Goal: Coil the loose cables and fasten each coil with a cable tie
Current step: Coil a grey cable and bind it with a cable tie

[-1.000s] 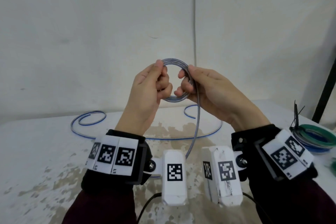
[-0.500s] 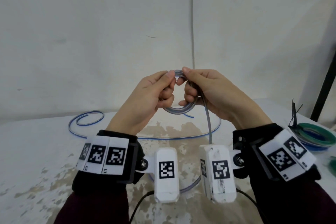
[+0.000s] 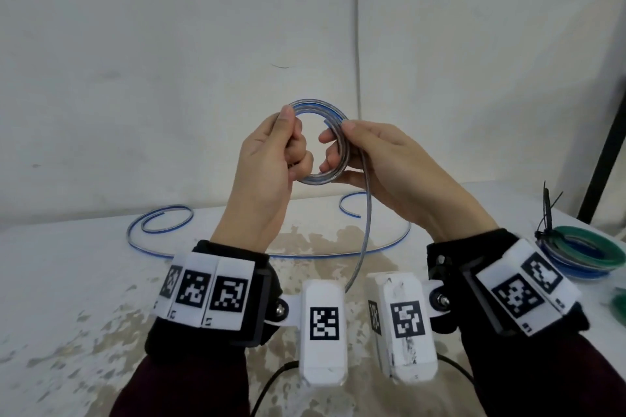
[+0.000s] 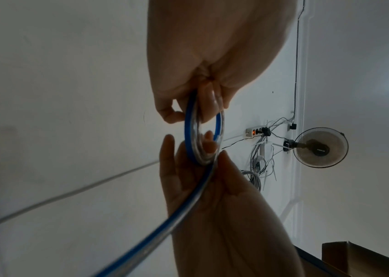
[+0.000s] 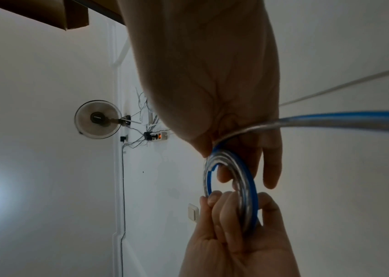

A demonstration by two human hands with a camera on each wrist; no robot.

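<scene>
Both hands hold a small coil (image 3: 316, 107) of clear cable with a blue stripe, up in front of the wall. My left hand (image 3: 292, 135) pinches the coil's left side between thumb and curled fingers. My right hand (image 3: 338, 142) grips the right side, thumb on the outside and fingers through the ring. The cable's uncoiled tail (image 3: 367, 223) drops from my right hand toward the wrist cameras. The rest of the cable (image 3: 159, 223) lies in loose curves on the table. The left wrist view has the coil (image 4: 188, 135) edge-on, and so does the right wrist view, coil (image 5: 248, 187).
At the table's right edge lie finished coils, a green one (image 3: 603, 247) on top, with a black cable tie (image 3: 547, 210) sticking up. The worn white table (image 3: 84, 298) meets a white wall behind. A black post (image 3: 606, 152) stands at far right.
The hands dipped with the coil, thumbs meeting on top, then lifted it again. The thumbs now sit apart on the coil's left and right sides.
</scene>
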